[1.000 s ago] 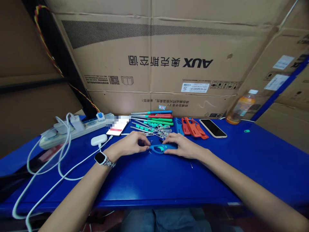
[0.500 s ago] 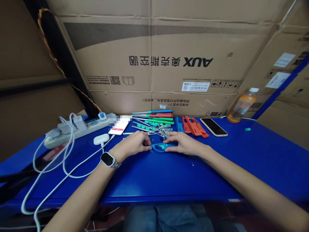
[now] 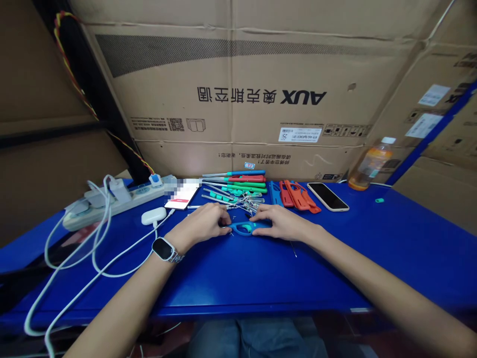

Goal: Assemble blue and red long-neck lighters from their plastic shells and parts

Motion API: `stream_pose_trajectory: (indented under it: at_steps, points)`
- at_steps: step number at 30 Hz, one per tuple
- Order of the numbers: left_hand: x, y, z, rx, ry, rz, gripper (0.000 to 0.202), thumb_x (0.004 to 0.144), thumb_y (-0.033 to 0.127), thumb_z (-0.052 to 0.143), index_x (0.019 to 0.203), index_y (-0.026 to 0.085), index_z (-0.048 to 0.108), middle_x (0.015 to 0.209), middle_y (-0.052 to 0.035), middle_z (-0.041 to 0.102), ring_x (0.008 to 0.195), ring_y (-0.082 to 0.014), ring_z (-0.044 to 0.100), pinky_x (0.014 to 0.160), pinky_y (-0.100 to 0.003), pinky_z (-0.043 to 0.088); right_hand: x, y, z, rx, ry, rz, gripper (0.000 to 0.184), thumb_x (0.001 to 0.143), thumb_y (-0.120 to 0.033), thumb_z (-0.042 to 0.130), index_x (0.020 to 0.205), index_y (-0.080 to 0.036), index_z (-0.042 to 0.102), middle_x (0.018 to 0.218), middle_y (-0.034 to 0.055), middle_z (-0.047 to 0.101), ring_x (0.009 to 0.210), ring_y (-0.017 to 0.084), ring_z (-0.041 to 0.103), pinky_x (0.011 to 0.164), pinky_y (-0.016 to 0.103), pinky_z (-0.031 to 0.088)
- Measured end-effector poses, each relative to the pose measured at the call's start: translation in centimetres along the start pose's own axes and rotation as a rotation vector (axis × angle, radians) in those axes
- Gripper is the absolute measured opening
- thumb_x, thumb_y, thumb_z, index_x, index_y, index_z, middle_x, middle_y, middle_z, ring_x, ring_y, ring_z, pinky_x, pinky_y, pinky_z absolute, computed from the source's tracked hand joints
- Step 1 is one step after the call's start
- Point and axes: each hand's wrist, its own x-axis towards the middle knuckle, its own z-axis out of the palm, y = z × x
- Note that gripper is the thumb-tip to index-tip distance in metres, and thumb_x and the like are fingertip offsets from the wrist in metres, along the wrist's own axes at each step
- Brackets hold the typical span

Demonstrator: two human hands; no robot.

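Observation:
Both hands hold a blue utility lighter handle (image 3: pixel 243 229) with a teal trigger inside its loop, just above or on the table. My left hand (image 3: pixel 208 223) pinches its left end between thumb and fingers. The other end is gripped by my right hand (image 3: pixel 282 222), whose fingers cover part of it. Behind the hands lie loose metal and clear lighter parts (image 3: pixel 253 201). Finished-looking lighters with long metal tubes, such as a red lighter (image 3: pixel 248 178) and a green lighter (image 3: pixel 249 188), rest farther back. Red-orange handle shells (image 3: pixel 298 195) and a blue shell (image 3: pixel 276 193) lie to the right.
A phone (image 3: pixel 328 196) and a bottle of orange drink (image 3: pixel 372 164) are at the back right. On the left are a power strip (image 3: pixel 122 200), white cables (image 3: pixel 97 248), an earbud case (image 3: pixel 153 216) and a white-screened device (image 3: pixel 182 195). Cardboard (image 3: pixel 261 59) walls the back.
The whole view has shifted slightly. Both hands keep their hold on the blue lighter handle, with no clear change in their grip.

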Motion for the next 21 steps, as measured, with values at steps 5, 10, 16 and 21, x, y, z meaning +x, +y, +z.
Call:
stream_pose_trajectory:
  at_steps: [5, 10, 16, 21]
  points:
    - [0.08, -0.11, 0.23, -0.020, 0.000, -0.044, 0.014, 0.078, 0.028, 0.069, 0.088, 0.018, 0.073, 0.093, -0.0051, 0.071, 0.085, -0.0213, 0.064, 0.069, -0.028, 0.042, -0.32, -0.06, -0.59, 0.019, -0.006, 0.049, 0.032, 0.085, -0.035, 0.070, 0.112, -0.018, 0.070, 0.106, 0.0075, 0.068, 0.097, 0.023, 0.064, 0.087, 0.037, 0.050]
    - [0.19, -0.16, 0.26, -0.031, 0.001, 0.012, 0.016, 0.082, 0.030, 0.065, 0.089, 0.018, 0.073, 0.095, -0.0055, 0.069, 0.085, -0.0204, 0.063, 0.072, -0.028, 0.043, -0.47, 0.20, -0.97, 0.063, -0.011, 0.073, 0.029, 0.084, -0.034, 0.071, 0.109, -0.018, 0.071, 0.104, 0.0072, 0.066, 0.096, 0.022, 0.063, 0.089, 0.038, 0.049]
    - [0.22, -0.35, 0.28, -0.040, 0.000, 0.040, 0.018, 0.083, 0.032, 0.063, 0.089, 0.018, 0.073, 0.095, -0.0062, 0.068, 0.084, -0.0199, 0.062, 0.071, -0.028, 0.043, -0.54, 0.44, -0.80, 0.118, -0.010, 0.104, 0.030, 0.083, -0.033, 0.073, 0.110, -0.020, 0.071, 0.104, 0.0072, 0.063, 0.097, 0.022, 0.062, 0.090, 0.040, 0.049]
    - [0.22, -0.70, 0.53, -0.056, 0.014, 0.036, 0.019, 0.083, 0.033, 0.063, 0.087, 0.018, 0.074, 0.091, -0.0058, 0.068, 0.082, -0.0195, 0.062, 0.070, -0.028, 0.042, -0.50, 0.54, -0.79, 0.114, -0.013, 0.112, 0.034, 0.082, -0.037, 0.074, 0.111, -0.020, 0.072, 0.101, 0.0066, 0.062, 0.093, 0.022, 0.061, 0.084, 0.037, 0.050]
